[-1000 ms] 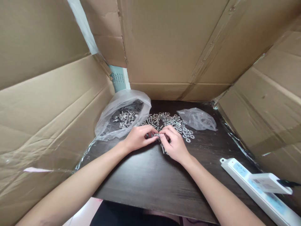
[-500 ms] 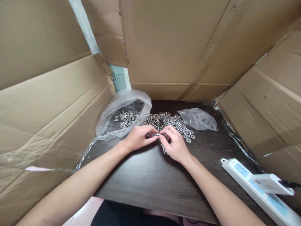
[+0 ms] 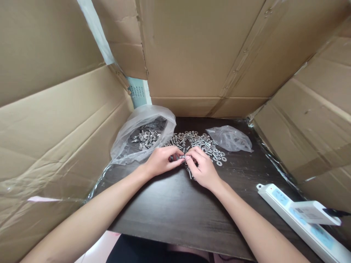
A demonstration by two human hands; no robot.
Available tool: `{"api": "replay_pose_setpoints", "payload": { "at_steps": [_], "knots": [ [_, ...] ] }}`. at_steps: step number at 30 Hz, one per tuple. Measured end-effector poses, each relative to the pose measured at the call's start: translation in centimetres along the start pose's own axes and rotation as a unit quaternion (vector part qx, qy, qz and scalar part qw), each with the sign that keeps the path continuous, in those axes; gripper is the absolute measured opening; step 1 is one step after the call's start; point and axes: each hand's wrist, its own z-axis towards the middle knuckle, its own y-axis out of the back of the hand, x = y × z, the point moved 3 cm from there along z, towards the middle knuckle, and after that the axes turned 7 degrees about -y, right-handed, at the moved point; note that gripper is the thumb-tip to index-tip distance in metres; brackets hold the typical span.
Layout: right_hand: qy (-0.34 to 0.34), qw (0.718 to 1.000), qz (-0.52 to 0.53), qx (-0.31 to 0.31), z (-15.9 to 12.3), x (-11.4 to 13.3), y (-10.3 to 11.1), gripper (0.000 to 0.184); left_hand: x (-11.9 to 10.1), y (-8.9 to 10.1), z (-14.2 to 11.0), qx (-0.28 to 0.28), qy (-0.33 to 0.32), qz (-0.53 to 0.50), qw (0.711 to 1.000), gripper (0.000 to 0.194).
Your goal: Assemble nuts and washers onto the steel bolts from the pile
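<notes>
Both my hands meet over a dark wooden table (image 3: 170,208). My left hand (image 3: 161,160) is closed, its fingertips pinching a small metal bolt (image 3: 181,157). My right hand (image 3: 201,167) is closed too, its fingertips on the same bolt's end. Just behind the hands lies a loose pile of metal bolts, nuts and washers (image 3: 203,142). To the left, a clear plastic bag (image 3: 142,133) lies open with several assembled bolts inside.
A second, smaller clear plastic bag (image 3: 231,138) lies at the back right. A white power strip (image 3: 301,219) with a plugged-in adapter sits at the table's right front. Cardboard walls (image 3: 55,120) enclose the table on the left, back and right.
</notes>
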Motion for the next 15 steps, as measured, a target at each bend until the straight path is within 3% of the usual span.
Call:
{"api": "replay_pose_setpoints", "payload": {
  "at_steps": [15],
  "knots": [
    [-0.002, 1.0, 0.003, 0.007, -0.12, -0.09, -0.06, 0.013, -0.13, 0.12, 0.06, 0.005, 0.005, 0.004, 1.0, 0.011]
  ]
}}
